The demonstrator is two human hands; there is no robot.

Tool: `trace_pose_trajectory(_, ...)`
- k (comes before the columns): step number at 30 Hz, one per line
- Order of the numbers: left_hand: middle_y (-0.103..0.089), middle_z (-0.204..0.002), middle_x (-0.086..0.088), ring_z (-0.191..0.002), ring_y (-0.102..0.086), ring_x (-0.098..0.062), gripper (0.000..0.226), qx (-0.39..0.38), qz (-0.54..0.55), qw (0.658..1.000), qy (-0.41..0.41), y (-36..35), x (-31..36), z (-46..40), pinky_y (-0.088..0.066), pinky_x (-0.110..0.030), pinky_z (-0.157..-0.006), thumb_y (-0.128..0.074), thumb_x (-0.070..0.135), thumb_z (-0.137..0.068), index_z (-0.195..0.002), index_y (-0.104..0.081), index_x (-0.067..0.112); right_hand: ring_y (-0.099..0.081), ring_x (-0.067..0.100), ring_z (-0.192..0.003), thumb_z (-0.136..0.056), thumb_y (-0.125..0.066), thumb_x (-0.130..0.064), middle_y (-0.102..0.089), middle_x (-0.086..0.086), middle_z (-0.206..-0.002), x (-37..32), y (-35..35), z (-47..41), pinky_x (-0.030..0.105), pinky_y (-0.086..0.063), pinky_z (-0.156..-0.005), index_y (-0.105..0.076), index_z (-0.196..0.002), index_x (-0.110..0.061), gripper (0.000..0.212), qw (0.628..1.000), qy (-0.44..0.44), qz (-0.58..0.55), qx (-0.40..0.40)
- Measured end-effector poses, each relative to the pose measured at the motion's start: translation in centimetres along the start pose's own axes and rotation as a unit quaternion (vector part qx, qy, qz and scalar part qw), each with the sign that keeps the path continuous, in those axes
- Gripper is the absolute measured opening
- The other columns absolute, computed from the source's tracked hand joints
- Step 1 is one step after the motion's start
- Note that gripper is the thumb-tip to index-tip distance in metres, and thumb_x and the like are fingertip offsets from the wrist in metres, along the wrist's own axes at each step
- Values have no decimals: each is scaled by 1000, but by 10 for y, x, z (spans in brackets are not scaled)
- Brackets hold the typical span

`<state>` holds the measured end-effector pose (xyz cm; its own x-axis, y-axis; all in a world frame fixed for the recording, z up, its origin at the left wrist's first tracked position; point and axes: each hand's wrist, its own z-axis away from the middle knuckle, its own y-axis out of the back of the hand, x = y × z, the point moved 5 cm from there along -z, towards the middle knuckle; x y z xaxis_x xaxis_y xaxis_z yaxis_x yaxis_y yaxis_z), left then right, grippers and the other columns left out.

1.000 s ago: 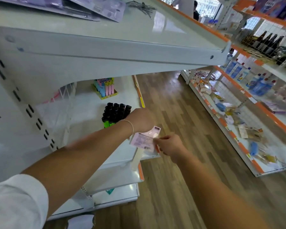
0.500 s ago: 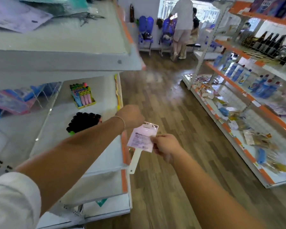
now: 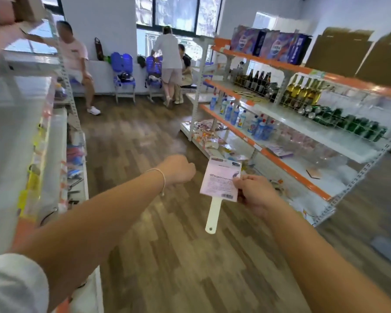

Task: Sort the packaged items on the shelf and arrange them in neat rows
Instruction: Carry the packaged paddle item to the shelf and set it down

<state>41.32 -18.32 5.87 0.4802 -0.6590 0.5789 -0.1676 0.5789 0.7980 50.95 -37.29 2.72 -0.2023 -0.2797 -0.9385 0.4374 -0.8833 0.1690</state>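
Right hand (image 3: 255,195): pinches the packet (image 3: 220,182) by its right edge (white handle hangs below).
Left hand (image 3: 178,169): fist, nothing visibly held, apart from packet.
Packet: mid-aisle, above floor (image 3: 167,256).
Aisle: open between left shelf (image 3: 52,154) and right shelf (image 3: 280,159).

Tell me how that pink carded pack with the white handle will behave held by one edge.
The pink carded pack with the white plastic handle probably weighs little: the right hand pinches only its edge. It looks fairly stiff, staying flat. The long handle hanging below may swing.
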Motion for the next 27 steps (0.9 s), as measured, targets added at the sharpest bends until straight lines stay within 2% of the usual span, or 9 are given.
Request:
trace_pose_trajectory(2, -64, -72, -14, -52, -59, -26, 37, -13, 24, 999, -18, -18, 29, -15, -47, -25, -47, -36, 33, -96, -77, -54, 6, -72, 32, -90, -97, -56, -13, -73, 18, -96, -2, 38, -7, 48, -59, -83, -58, -78, -6, 20, 1000, -4, 1, 30)
trace_pose_trajectory(4, -61, -73, -11, -52, -59, -24, 34, -24, 39, 998, -50, -34, 60, -29, -50, -28, -49, -35, 33, -98, -79, -51, 10, -71, 33, -92, -97, -55, -12, -72, 19, -98, -2, 72, -18, 48, -56, -84, -55, -76, -7, 22, 998, -5, -13, 58)
trace_pose_trajectory(6, -59, -78, -6, -68, -64, -26, 28, -42, 52, 995, -78, -47, 84, -40, -58, -36, -60, -34, 29, -100, -86, -51, 13, -69, 38, -96, -97, -54, -12, -71, 22, -99, -6, 94, -26, 50, -54, -88, -53, -72, -7, 26, 997, -6, -20, 80)
trace_pose_trajectory(9, -61, -92, -12, -88, -67, -32, 33, -60, 69, 990, -104, -64, 111, -66, -59, -43, -74, -34, 30, -101, -97, -55, 5, -68, 30, -85, -98, -53, -12, -72, 20, -97, -10, 121, -44, 39, -52, -80, -53, -75, -6, 24, 993, -9, -32, 112)
trace_pose_trajectory(11, -63, -103, -21, -88, -66, -35, 39, -69, 80, 987, -119, -72, 124, -89, -60, -44, -73, -35, 30, -100, -102, -58, -1, -69, 24, -81, -99, -51, -9, -72, 14, -89, -16, 133, -56, 36, -55, -77, -55, -77, -5, 22, 990, -14, -48, 129)
trace_pose_trajectory(15, -63, -111, -26, -80, -63, -32, 30, -81, 86, 981, -154, -82, 148, -141, -58, -44, -70, -36, 31, -100, -96, -56, 10, -68, 22, -82, -100, -46, -7, -71, 10, -88, -22, 148, -97, 40, -53, -90, -58, -82, -4, 22, 988, -27, -67, 134)
trace_pose_trajectory(18, -63, -100, -25, -78, -62, -28, 27, -89, 98, 978, -162, -86, 159, -189, -58, -40, -68, -36, 32, -101, -91, -53, 14, -69, 22, -84, -99, -47, -5, -71, 11, -95, -33, 155, -138, 44, -55, -92, -60, -91, -5, 15, 984, -41, -96, 142)
trace_pose_trajectory(22, -58, -85, -13, -80, -62, -31, 28, -95, 111, 976, -163, -76, 174, -259, -55, -38, -65, -36, 29, -101, -88, -50, 9, -71, 22, -85, -97, -52, -9, -73, 11, -95, -59, 153, -205, 37, -58, -79, -61, -99, -4, 11, 981, -56, -113, 150)
trace_pose_trajectory(27, -54, -84, -17, -71, -56, -26, 29, -83, 107, 973, -187, -40, 196, -348, -54, -43, -69, -36, 26, -97, -85, -53, 6, -70, 22, -84, -96, -52, -7, -73, 13, -96, -109, 146, -283, 33, -58, -68, -61, -102, -6, 11, 979, -48, -121, 156)
